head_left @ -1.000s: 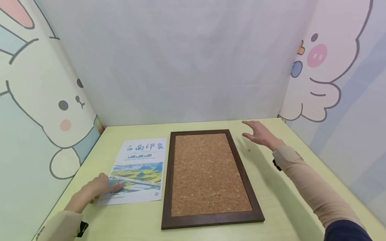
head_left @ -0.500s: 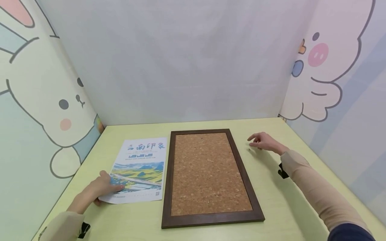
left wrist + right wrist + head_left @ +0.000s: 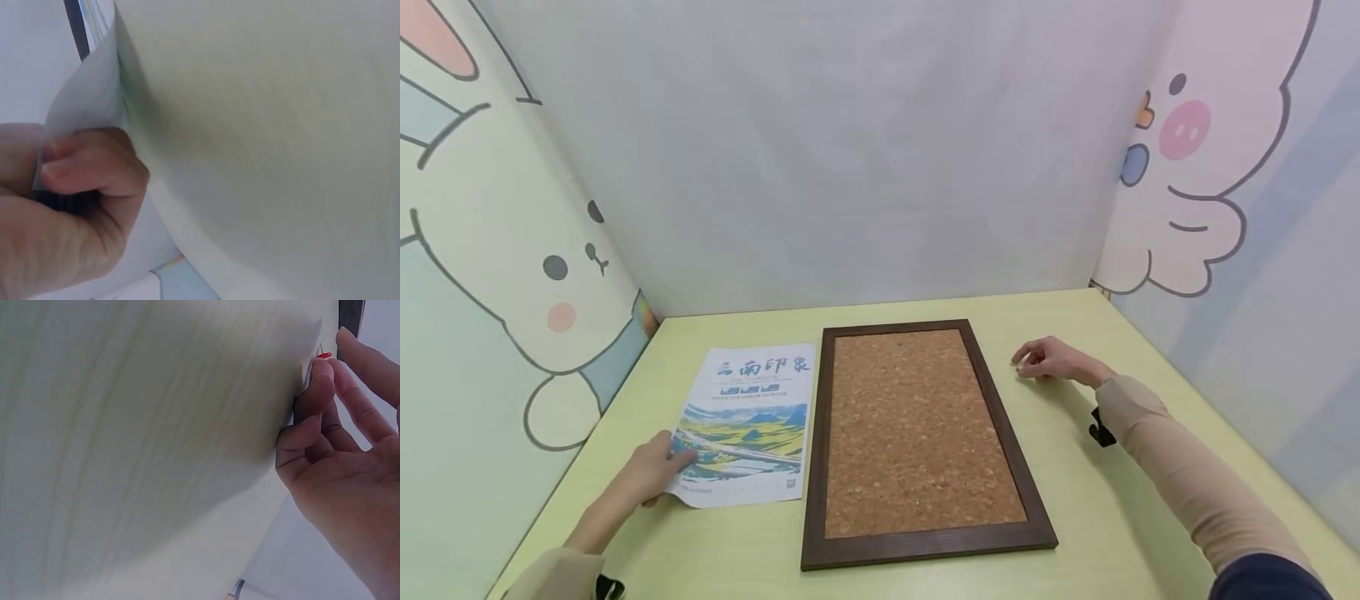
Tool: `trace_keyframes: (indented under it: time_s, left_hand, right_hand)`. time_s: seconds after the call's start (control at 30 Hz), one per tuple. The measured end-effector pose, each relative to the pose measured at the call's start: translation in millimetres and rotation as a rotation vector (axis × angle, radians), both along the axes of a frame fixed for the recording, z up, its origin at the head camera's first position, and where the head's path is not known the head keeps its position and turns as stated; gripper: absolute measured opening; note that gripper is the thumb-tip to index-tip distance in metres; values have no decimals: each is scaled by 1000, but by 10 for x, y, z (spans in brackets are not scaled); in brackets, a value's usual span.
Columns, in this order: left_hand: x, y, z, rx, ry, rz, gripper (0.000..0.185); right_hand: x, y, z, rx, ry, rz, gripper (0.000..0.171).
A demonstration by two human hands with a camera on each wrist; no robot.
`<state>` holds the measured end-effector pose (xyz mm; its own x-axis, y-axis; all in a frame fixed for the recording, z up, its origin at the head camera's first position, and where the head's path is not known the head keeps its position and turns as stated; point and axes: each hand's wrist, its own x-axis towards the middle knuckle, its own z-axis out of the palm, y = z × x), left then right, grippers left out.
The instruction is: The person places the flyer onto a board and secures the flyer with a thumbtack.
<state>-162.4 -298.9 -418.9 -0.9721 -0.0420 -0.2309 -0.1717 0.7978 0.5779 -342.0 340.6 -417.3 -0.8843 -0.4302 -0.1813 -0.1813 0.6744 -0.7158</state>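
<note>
My left hand (image 3: 651,468) pinches the lower left corner of a printed poster (image 3: 748,375) between thumb and fingers. That corner curls up off the table, and its white back (image 3: 94,87) shows in the left wrist view. At the right, my right hand (image 3: 1056,360) is low over the table with its fingertips around a tiny thumbtack (image 3: 1017,369). Its red head and thin pin, the thumbtack (image 3: 324,355), show in the right wrist view beside a fingertip, while another fingertip stands apart from it. Some right fingers are curled.
A cork board (image 3: 921,433) in a dark brown frame (image 3: 928,546) lies flat between the hands. The poster lies close along its left side. A pale yellow-green table (image 3: 737,550) carries everything. Cartoon-printed walls rise left and right, with a grey-white curtain (image 3: 880,167) behind.
My right hand has come down and nearer to me, its fingertips now at the thumbtack. The left hand has lifted the poster's corner slightly.
</note>
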Motion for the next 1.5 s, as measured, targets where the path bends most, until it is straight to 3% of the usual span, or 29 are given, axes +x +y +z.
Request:
trace_keyframes:
  time_s: [0.23, 0.47, 0.67, 1.13, 1.5]
  left_hand:
    - [-12, -74, 2, 79, 46, 72, 37]
    - [17, -122, 7, 295, 10, 158, 48]
    - [13, -167, 1, 425, -11, 196, 52]
    - [-45, -86, 91, 531, 56, 224, 58]
    - [-73, 97, 163, 613, 62, 225, 58]
  right_hand:
    - [-23, -19, -36, 27, 30, 13, 29]
    - [-29, -28, -46, 37, 33, 5, 25]
    - [-55, -45, -36, 34, 24, -9, 23]
    - [-80, -45, -16, 38, 35, -10, 22]
    - [-66, -49, -68, 32, 34, -36, 21]
